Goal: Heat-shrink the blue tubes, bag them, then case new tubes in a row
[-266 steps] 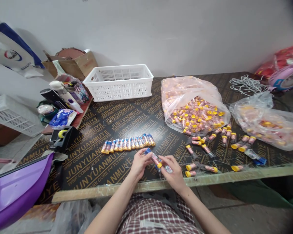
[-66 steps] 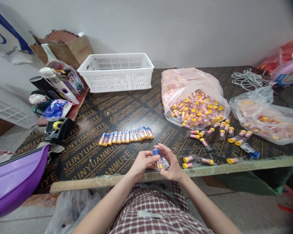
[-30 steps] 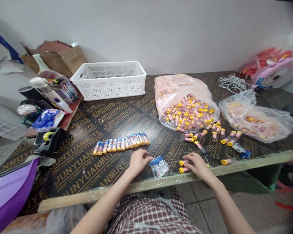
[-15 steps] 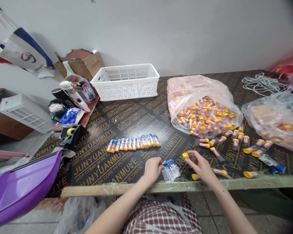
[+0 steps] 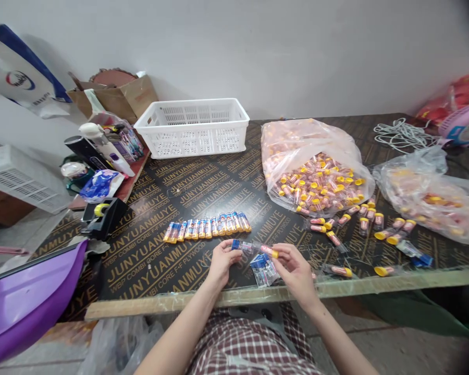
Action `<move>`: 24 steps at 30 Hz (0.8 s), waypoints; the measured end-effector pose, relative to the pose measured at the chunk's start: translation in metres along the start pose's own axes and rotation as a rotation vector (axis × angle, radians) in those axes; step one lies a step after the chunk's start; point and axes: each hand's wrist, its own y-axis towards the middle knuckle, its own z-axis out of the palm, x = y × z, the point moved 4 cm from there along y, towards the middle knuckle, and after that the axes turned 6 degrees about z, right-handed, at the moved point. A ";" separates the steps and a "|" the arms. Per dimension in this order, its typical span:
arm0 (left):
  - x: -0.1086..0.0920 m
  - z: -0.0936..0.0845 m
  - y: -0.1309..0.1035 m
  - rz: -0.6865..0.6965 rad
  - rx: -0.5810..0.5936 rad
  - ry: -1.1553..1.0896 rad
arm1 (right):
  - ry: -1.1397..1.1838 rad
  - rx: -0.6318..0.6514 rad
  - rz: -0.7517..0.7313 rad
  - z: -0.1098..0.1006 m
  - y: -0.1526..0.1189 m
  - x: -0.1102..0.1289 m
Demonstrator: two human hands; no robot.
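Note:
My left hand (image 5: 223, 260) pinches a small clear sleeve with a blue printed end (image 5: 243, 247). Between the fingers of my right hand (image 5: 297, 268) is a clear tube with a yellow cap (image 5: 269, 251) and pinkish contents. The tube's far end points at the sleeve, close to it; whether it is inside I cannot tell. Just below lies a small stack of blue-and-clear sleeves (image 5: 264, 271), partly behind my right hand. Beyond my hands is a row of yellow-capped tubes in blue printed sleeves (image 5: 207, 227), side by side.
A big clear bag of yellow-capped tubes (image 5: 316, 151) lies open at the back right, loose tubes (image 5: 344, 219) spilling before it. Another bag (image 5: 433, 192) is further right. A white basket (image 5: 197, 140) stands at the back, a tape dispenser (image 5: 103, 216) and purple dustpan (image 5: 35, 302) left.
My left hand has come up from the sleeve stack with one sleeve. My right hand has moved left, bringing the yellow-capped tube up to it. The view has shifted slightly to the right.

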 end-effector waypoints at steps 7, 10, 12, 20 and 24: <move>-0.003 -0.008 0.006 -0.021 -0.096 -0.104 | -0.201 -0.086 -0.114 0.008 -0.011 0.013; -0.005 -0.011 0.006 0.002 -0.134 -0.102 | -0.254 -0.111 -0.189 0.010 -0.013 0.017; -0.005 -0.012 0.006 0.005 -0.148 -0.100 | -0.262 -0.115 -0.221 0.012 -0.014 0.019; -0.004 -0.009 0.004 0.031 -0.134 -0.055 | -0.265 -0.103 -0.230 0.017 -0.014 0.016; -0.007 -0.004 0.002 0.093 -0.057 -0.045 | -0.200 0.039 -0.183 0.024 -0.014 0.012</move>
